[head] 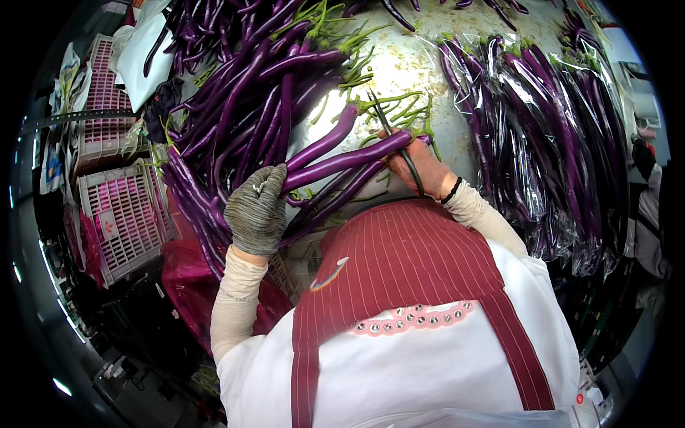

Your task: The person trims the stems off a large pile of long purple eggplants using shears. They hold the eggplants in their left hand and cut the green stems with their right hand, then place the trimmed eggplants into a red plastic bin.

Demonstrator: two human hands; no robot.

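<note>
My left hand [258, 211], in a grey knitted glove, grips the lower ends of two long purple eggplants [342, 160]. My right hand [417, 163], bare with a dark band at the wrist, holds dark metal scissors [381, 111] with the blades pointing up, beside the green stem of one eggplant. The stem end of the other lies against my right fingers. Cut green stems [409, 113] lie on the metal table [449, 128] around the blades. More eggplants [342, 192] lie below the held pair, near the apron.
A large heap of loose eggplants [235, 101] covers the table's left side. Rows of eggplants in clear plastic bags [546, 134] lie at the right. White plastic crates [126, 219] stand at the far left, near a dark pink plastic sheet [187, 289]. Loose eggplants also lie along the top.
</note>
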